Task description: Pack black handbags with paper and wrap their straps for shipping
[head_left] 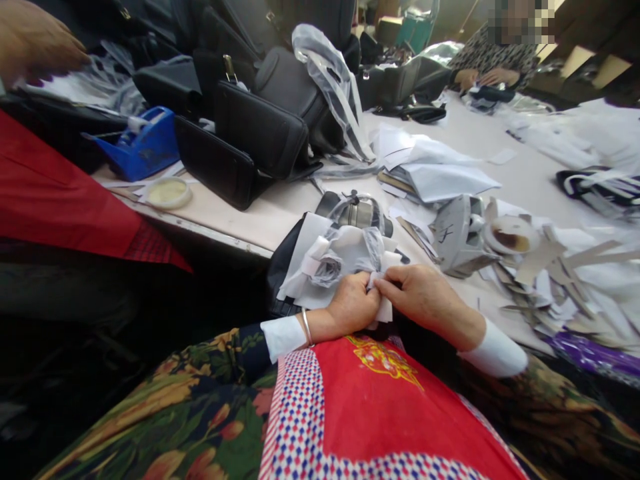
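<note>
At the table edge in front of me lies a black bag (284,267), with a white sheet (296,283) spread over it. Clear plastic (330,268) is wrapped around parts on top, and its contents are hard to make out. My left hand (354,303) is closed, pinching a small white strip (373,283) at the sheet's right side. Against it, my right hand (425,293) pinches the same strip between thumb and fingers. The fingertips nearly meet and partly hide the strip. Just beyond is a metal buckle (353,213) under clear film.
Black bags (263,130) pile up at the left, beside a blue tape dispenser (143,143) and a tape roll (169,193). A grey dispenser (463,233) and paper scraps (555,273) lie right. Another person's hand (37,43) reaches in; a co-worker (495,60) sits across.
</note>
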`<state>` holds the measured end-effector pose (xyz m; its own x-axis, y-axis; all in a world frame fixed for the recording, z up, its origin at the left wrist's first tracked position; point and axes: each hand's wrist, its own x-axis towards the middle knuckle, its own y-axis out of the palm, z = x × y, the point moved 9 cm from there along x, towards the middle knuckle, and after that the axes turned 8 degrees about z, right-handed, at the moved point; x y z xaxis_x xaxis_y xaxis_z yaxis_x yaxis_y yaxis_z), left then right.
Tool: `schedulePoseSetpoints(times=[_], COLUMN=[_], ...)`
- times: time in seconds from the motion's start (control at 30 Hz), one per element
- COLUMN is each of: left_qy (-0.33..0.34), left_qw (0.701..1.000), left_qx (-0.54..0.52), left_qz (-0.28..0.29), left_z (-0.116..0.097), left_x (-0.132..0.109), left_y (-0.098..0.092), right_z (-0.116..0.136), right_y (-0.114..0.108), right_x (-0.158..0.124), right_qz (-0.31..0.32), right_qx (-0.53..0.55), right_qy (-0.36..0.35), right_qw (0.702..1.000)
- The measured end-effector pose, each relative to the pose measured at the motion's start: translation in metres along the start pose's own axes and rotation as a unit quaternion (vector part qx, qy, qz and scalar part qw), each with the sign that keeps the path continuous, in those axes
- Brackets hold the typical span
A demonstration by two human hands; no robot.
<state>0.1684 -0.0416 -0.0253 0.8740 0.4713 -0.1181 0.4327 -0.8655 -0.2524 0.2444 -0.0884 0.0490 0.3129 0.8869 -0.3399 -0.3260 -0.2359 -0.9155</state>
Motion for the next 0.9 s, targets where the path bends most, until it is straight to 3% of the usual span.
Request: schedulePoseSetpoints(times=[0.17, 0.47, 0.63, 0.73, 0.9], left_qy=[-0.003, -0.015, -0.014, -0.016, -0.015], left_qw=[1.0, 1.0, 0.999, 0.999, 0.999], left_qx=[-0.005, -0.014, -0.032, -0.034, -0.026], left_qz=[-0.005, -0.007, 0.006, 0.011, 0.014], left_z=[0.0, 0.0, 0.002, 0.0, -0.003], left_x=[0.0, -0.001, 0.0, 0.0, -0.002], left_y=[-0.002, -0.003, 0.0, 0.0, -0.002], right_z=[-0.002, 0.002, -0.011, -0.023, -0.025], right_y=[-0.001, -0.004, -0.001, 0.003, 0.002], right_x=[0.003, -0.002, -0.004, -0.009, -0.017], right_qz=[0.008, -0.038, 0.011, 0.04, -0.017], right_qx=[-0.045, -0.15, 0.018, 0.122, 0.114], right_qy=[0.023, 0.077, 0.025, 0.049, 0.063], right_qw=[0.999, 0.985, 0.999, 0.99, 0.991])
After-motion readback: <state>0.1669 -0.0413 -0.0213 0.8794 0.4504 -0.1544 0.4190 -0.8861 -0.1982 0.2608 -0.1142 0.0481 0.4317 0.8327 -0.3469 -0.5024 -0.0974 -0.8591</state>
